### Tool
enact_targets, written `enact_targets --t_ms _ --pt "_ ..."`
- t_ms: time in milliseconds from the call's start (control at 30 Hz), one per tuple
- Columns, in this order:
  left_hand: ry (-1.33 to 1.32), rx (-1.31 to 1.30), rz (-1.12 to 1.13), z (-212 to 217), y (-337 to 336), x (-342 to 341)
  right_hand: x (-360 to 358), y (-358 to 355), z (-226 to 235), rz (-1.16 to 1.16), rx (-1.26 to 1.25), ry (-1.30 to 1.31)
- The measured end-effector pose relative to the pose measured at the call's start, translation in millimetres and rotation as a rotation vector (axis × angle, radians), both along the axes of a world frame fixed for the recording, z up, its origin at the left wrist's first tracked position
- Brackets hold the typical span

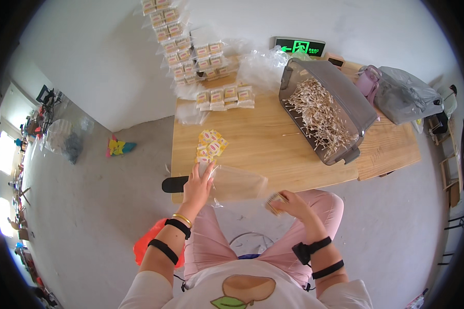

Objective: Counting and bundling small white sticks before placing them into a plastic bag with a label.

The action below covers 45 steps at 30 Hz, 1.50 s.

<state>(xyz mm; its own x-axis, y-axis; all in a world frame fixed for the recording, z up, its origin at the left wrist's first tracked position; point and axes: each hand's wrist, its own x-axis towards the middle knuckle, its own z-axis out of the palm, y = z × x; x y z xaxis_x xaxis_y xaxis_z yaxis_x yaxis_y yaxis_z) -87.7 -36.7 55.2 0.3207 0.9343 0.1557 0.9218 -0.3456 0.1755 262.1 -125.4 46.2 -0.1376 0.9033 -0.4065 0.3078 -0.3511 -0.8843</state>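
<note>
My right hand [293,205] is closed around a small bundle of cotton swabs [276,202], just off the front edge of the table. On the left, my left hand [195,191] rests with fingers stretched and apart, touching the end of a clear plastic bag [239,183]. That bag lies flat along the table's front edge, reaching toward my right hand. Just beyond my left fingertips is a loose pile of small yellow and white printed cards [211,143]. What lies directly under the left palm is hidden.
A grey translucent bin [288,77] of loose cotton swabs [319,113] stands tilted at the right of the wooden table [263,144]. Packed swab packets [225,97] sit in rows and stacks at the back left. Behind are clear bags [258,67]; a grey bag [407,92] is far right.
</note>
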Motion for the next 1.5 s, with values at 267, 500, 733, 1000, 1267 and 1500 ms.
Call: enact_targets --t_ms 267,500,733,1000,1267,1500 --pt "0.009 -0.026 0.021 1.6 -0.7 -3.1 -85.8 43.4 -3.6 -0.056 0.05 -0.166" --pt "-0.034 0.01 -0.014 -0.9 3.1 -2.8 -146.2 68.4 -52.3 0.037 0.092 -0.015" --pt "-0.108 -0.112 -0.019 13.1 -0.4 -4.5 -156.8 91.3 -27.6 0.453 -0.046 0.311" --pt "-0.132 -0.209 -0.068 27.2 4.3 -10.6 -181.8 95.7 -49.6 0.458 0.066 0.454" --pt "0.007 0.143 -0.073 21.7 -1.0 -11.1 -199.9 89.1 -51.4 0.4 0.085 0.195" --pt "-0.016 -0.318 -0.095 50.5 -102.0 32.4 -197.4 88.0 -44.1 0.272 0.599 0.302"
